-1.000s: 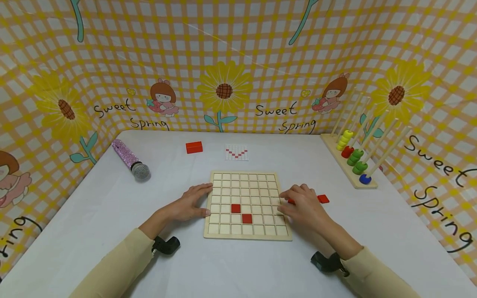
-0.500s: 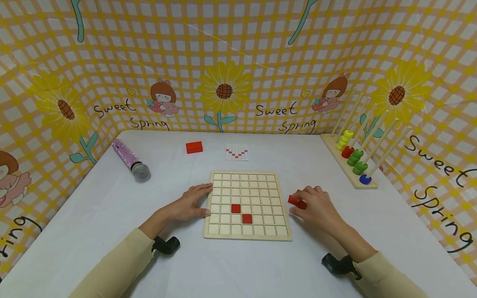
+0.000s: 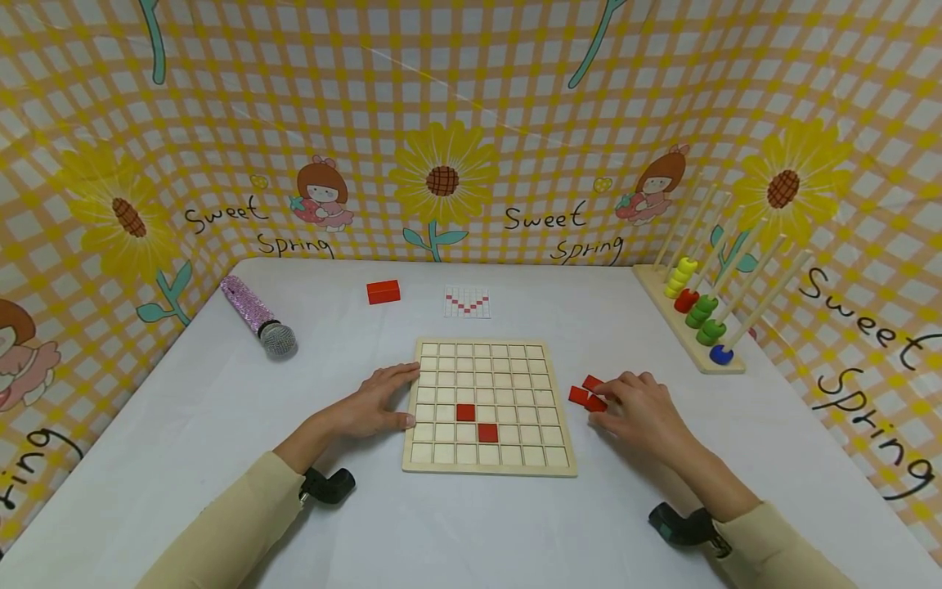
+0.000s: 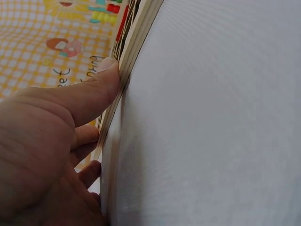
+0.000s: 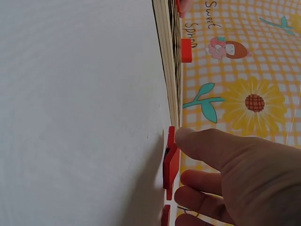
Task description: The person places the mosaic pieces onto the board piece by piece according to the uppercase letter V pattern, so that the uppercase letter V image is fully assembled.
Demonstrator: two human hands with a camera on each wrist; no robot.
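Observation:
In the head view a wooden grid board lies on the white table, with one red square tile and another red tile set in its cells. My left hand rests along the board's left edge, its thumb and fingertips touching the rim. To the right of the board, my right hand hovers over several loose red tiles, thumb and fingers loosely bent. The right wrist view shows one loose tile right by the thumb, with another tile lower down. No tile is seen gripped.
Behind the board lie a red block and a small pattern card with a red V on a grid. A glittery pink microphone is at the back left. A bead stacker with upright pegs stands at the back right.
My right hand has moved from the board's right edge rightward over the loose tiles, uncovering several and hiding the one farther right. My left hand and the board have stayed still.

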